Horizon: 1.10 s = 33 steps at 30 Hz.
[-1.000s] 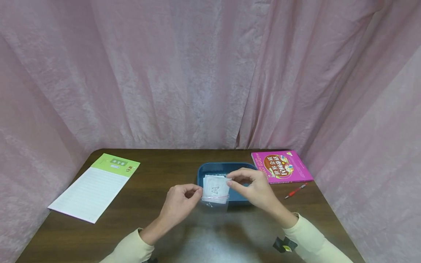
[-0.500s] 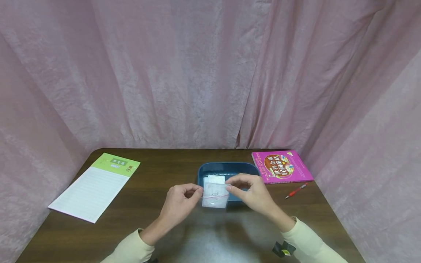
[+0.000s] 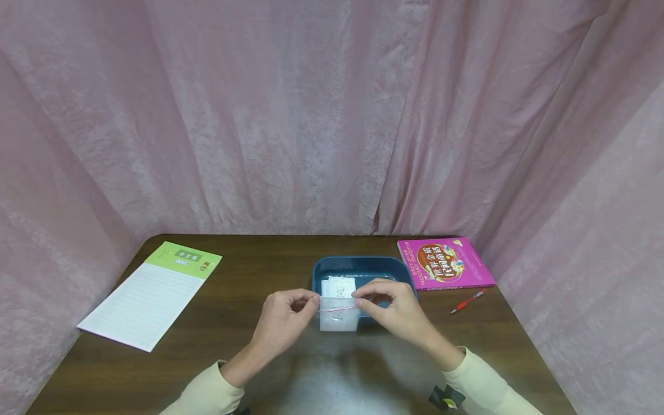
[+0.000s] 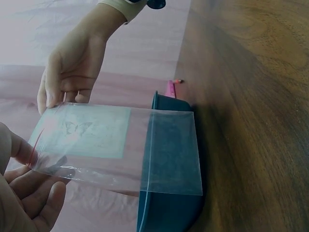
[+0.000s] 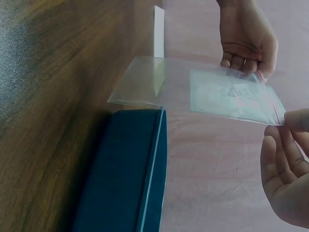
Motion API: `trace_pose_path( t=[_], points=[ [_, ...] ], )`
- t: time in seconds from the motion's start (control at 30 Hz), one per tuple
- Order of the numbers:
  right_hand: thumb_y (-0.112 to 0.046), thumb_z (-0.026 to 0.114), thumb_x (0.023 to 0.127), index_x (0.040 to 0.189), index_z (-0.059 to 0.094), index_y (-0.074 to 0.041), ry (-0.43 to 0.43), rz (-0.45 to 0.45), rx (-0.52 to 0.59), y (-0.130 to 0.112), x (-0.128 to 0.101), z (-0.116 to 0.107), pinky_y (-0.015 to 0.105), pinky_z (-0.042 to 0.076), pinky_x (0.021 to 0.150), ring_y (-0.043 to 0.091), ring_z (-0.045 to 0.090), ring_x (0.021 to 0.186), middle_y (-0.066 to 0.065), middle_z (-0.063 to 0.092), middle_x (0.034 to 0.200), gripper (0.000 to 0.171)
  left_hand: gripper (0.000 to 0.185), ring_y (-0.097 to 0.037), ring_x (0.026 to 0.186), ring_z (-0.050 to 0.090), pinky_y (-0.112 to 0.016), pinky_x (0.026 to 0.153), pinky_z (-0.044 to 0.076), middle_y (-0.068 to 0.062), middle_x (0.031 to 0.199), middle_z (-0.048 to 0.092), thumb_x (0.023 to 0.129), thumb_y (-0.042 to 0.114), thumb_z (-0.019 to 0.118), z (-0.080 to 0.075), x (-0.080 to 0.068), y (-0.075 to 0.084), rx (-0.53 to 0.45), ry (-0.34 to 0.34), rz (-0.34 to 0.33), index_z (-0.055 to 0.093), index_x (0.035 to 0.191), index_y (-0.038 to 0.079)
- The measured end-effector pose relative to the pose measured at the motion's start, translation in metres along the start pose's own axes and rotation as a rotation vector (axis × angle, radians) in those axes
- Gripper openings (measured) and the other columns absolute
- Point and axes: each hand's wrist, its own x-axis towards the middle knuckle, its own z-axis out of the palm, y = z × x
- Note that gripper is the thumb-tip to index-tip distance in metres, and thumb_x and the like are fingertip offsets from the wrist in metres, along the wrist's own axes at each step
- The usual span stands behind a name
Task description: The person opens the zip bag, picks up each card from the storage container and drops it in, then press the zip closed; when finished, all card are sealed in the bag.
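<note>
A clear zip bag [image 3: 338, 324] with a thin red line across its mouth hangs between my hands. Inside its upper part lies a white paper square with a butterfly print [image 4: 79, 129]; the lower part of the bag is see-through. My left hand [image 3: 285, 320] pinches the left corner of the bag's mouth between thumb and index finger. At the opposite corner, my right hand [image 3: 398, 311] pinches the bag's top edge the same way. Behind the bag, more white paper squares [image 3: 340, 285] show in the blue tray [image 3: 363, 260]; the bag partly hides them.
On the left of the brown table [image 3: 249, 271] lies a lined pad [image 3: 147, 300] with a green header. A pink book [image 3: 443, 264] is at the back right, and a red pen [image 3: 468, 301] lies in front of it. Pink curtains [image 3: 259, 115] surround the table.
My right hand has come down towards me, and the printed paper has slid lower into the bag. The paper squares in the tray show more now. My left hand has barely moved.
</note>
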Motion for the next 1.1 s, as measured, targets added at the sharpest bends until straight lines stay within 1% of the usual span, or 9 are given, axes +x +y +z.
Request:
trace_pose_path(
  t=[0.17, 0.3, 0.47, 0.63, 0.67, 0.83, 0.9, 1.0, 1.1],
  points=[
    [-0.014, 0.08, 0.09, 0.101, 0.079, -0.013, -0.007, -0.002, 0.003, 0.0, 0.0, 0.001, 0.031, 0.059, 0.072, 0.01, 0.069, 0.084, -0.006, 0.076, 0.095, 0.011, 0.008, -0.005, 0.072, 0.068, -0.024, 0.065, 0.055, 0.006, 0.085, 0.077, 0.093, 0.019, 0.075, 0.0, 0.0, -0.001, -0.025, -0.019, -0.001, 0.081, 0.092, 0.014],
    [-0.01, 0.08, 0.088, 0.101, 0.079, -0.015, -0.006, 0.001, 0.001, 0.0, 0.0, 0.0, 0.031, 0.059, 0.072, 0.01, 0.069, 0.082, -0.008, 0.075, 0.095, 0.014, 0.01, -0.006, 0.072, 0.068, -0.024, 0.064, 0.056, 0.005, 0.086, 0.078, 0.094, 0.021, 0.075, -0.001, 0.0, -0.001, -0.035, -0.03, -0.009, 0.081, 0.093, 0.013],
    [-0.013, 0.08, 0.089, 0.103, 0.078, -0.018, -0.004, 0.007, 0.001, 0.001, 0.002, -0.003, 0.031, 0.059, 0.074, 0.011, 0.069, 0.084, -0.008, 0.075, 0.098, 0.015, 0.007, -0.007, 0.073, 0.068, -0.024, 0.065, 0.056, 0.006, 0.085, 0.077, 0.093, 0.019, 0.075, -0.001, -0.002, 0.0, -0.027, -0.026, -0.024, 0.081, 0.091, 0.015],
    [-0.017, 0.078, 0.091, 0.106, 0.078, -0.018, -0.008, 0.022, -0.007, 0.005, 0.008, -0.008, 0.03, 0.058, 0.078, 0.012, 0.069, 0.088, -0.006, 0.075, 0.102, 0.014, 0.006, -0.007, 0.072, 0.067, -0.024, 0.065, 0.055, 0.006, 0.084, 0.077, 0.093, 0.017, 0.075, -0.002, -0.002, 0.0, -0.019, -0.023, -0.028, 0.08, 0.09, 0.015],
    [-0.016, 0.078, 0.092, 0.106, 0.078, -0.017, -0.008, 0.034, -0.011, 0.004, 0.01, -0.009, 0.03, 0.058, 0.078, 0.012, 0.068, 0.088, -0.004, 0.076, 0.103, 0.015, 0.007, -0.007, 0.072, 0.067, -0.024, 0.065, 0.055, 0.006, 0.084, 0.077, 0.093, 0.017, 0.075, -0.003, -0.002, 0.0, -0.021, -0.025, -0.027, 0.08, 0.09, 0.015],
    [-0.016, 0.077, 0.092, 0.105, 0.078, -0.014, -0.003, 0.05, -0.018, 0.019, 0.021, -0.01, 0.028, 0.058, 0.076, 0.012, 0.069, 0.085, -0.001, 0.076, 0.101, 0.014, 0.008, -0.008, 0.073, 0.068, -0.024, 0.065, 0.055, 0.004, 0.085, 0.077, 0.094, 0.018, 0.074, -0.003, -0.002, -0.002, -0.026, -0.045, -0.044, 0.08, 0.092, 0.014],
    [-0.017, 0.078, 0.092, 0.105, 0.078, -0.013, 0.002, 0.05, -0.009, 0.03, 0.025, -0.01, 0.028, 0.058, 0.074, 0.012, 0.069, 0.083, 0.001, 0.077, 0.099, 0.014, 0.009, -0.009, 0.073, 0.069, -0.025, 0.065, 0.055, 0.004, 0.085, 0.077, 0.094, 0.018, 0.073, -0.004, -0.002, -0.002, -0.027, -0.053, -0.052, 0.08, 0.093, 0.013],
    [-0.017, 0.078, 0.091, 0.105, 0.078, -0.011, 0.006, 0.075, -0.018, 0.042, 0.032, -0.01, 0.03, 0.057, 0.075, 0.013, 0.07, 0.084, 0.005, 0.077, 0.099, 0.015, 0.009, -0.01, 0.073, 0.069, -0.026, 0.064, 0.056, 0.005, 0.085, 0.077, 0.095, 0.02, 0.072, -0.004, -0.002, -0.002, -0.025, -0.062, -0.06, 0.08, 0.093, 0.014],
    [-0.015, 0.078, 0.091, 0.105, 0.078, -0.011, 0.003, 0.101, -0.036, 0.051, 0.038, -0.009, 0.032, 0.058, 0.076, 0.014, 0.071, 0.086, 0.005, 0.078, 0.099, 0.015, 0.01, -0.01, 0.073, 0.07, -0.026, 0.064, 0.056, 0.006, 0.085, 0.077, 0.095, 0.02, 0.072, -0.004, -0.002, -0.002, -0.031, -0.071, -0.058, 0.08, 0.094, 0.015]
  ],
)
